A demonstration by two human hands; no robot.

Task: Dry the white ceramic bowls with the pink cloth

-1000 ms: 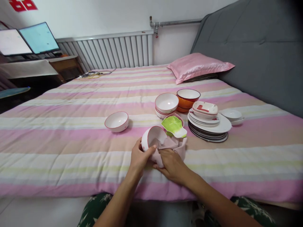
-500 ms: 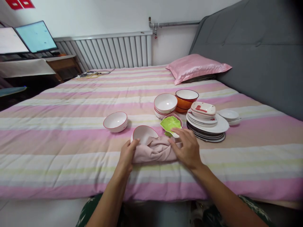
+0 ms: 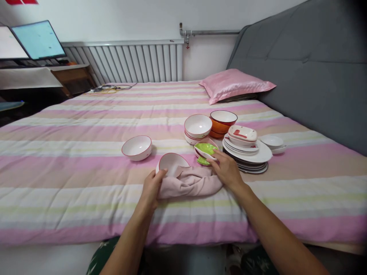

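Note:
My left hand (image 3: 151, 186) grips the near rim of a white red-rimmed bowl (image 3: 171, 163) that rests on the striped bed, with a pink cloth (image 3: 190, 183) bunched against it. My right hand (image 3: 226, 170) pinches the near edge of a green leaf-shaped dish (image 3: 205, 149) and holds it slightly raised. A second small green dish (image 3: 203, 161) lies just under it on the bed.
Another white bowl (image 3: 137, 146) sits to the left. Behind are stacked white bowls (image 3: 198, 127), orange bowls (image 3: 223, 121), a stack of plates (image 3: 249, 154) topped by a rectangular dish (image 3: 242, 134), and small saucers (image 3: 274, 142). A pink pillow (image 3: 235, 84) and grey headboard (image 3: 309, 65) lie beyond.
My right hand left the cloth and took hold of the green dish. My left hand set the bowl down upright on the bed and stayed on its rim.

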